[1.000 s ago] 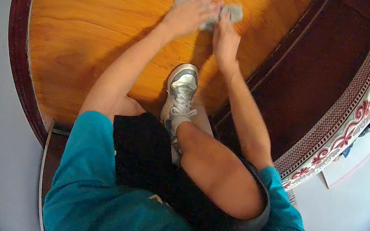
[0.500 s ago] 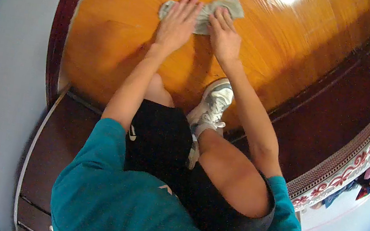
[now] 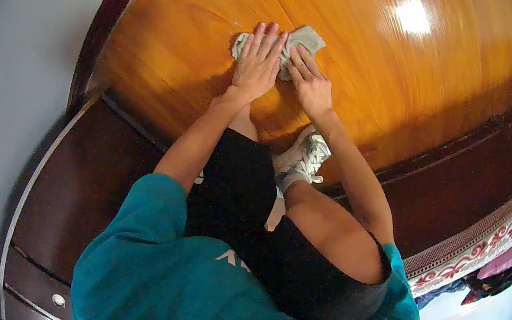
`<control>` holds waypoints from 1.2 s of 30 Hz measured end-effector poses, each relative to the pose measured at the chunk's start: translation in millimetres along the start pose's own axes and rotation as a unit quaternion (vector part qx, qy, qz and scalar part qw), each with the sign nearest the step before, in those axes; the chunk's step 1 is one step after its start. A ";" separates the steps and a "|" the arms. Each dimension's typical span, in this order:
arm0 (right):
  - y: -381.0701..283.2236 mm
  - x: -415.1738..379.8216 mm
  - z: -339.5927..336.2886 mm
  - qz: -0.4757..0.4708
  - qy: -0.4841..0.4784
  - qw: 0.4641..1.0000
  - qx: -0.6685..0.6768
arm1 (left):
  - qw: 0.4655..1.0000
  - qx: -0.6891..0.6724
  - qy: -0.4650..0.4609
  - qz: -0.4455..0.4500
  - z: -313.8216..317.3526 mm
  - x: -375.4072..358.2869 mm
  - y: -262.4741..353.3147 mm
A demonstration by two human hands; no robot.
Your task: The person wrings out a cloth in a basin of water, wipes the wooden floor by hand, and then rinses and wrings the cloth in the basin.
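The left hand (image 3: 258, 61) lies flat, fingers spread straight and palm down, on the left part of a crumpled grey-green cloth rag (image 3: 301, 37); it grips nothing, only pressing the fabric against the surface. Just to its right, the right hand (image 3: 310, 82) is equally open, its fingertips laid on the near right edge of the same rag, the heel of the palm resting on the wood. The two hands sit close beside each other, almost touching. With both palms flat on it, the rag is pinned rather than pinched, which looks suited to pushing it across the surface under weight from both arms.

The rag lies on a glossy, orange-brown curved wooden panel (image 3: 370, 104), toward its far left part, with one corner sticking out beyond the fingers on the far side. A bright spot of reflected light shows on the wood farther right.

Nearer, a grey-and-white laced sneaker (image 3: 304, 157) is planted on the same panel below the right wrist, apparently bracing the crouched person. A dark reddish-brown wooden frame (image 3: 109, 12) borders the panel on the left, and a red-and-white patterned fabric band (image 3: 488, 244) runs along the right.
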State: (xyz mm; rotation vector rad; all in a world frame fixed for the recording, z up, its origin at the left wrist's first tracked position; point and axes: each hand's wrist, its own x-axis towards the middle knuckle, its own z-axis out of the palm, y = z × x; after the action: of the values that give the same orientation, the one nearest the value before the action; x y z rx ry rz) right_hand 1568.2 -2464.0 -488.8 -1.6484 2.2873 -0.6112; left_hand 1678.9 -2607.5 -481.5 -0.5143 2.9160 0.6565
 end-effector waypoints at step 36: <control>63.9 -91.7 -46.9 0.241 -0.007 0.968 0.074 | 0.980 0.035 -0.083 0.175 34.9 55.7 71.5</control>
State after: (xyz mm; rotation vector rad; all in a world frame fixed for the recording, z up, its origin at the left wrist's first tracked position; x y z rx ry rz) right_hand 1523.9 -2351.5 -481.3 -0.9702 2.4330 -0.6270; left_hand 1602.9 -2548.5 -494.4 0.0638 2.8765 0.5967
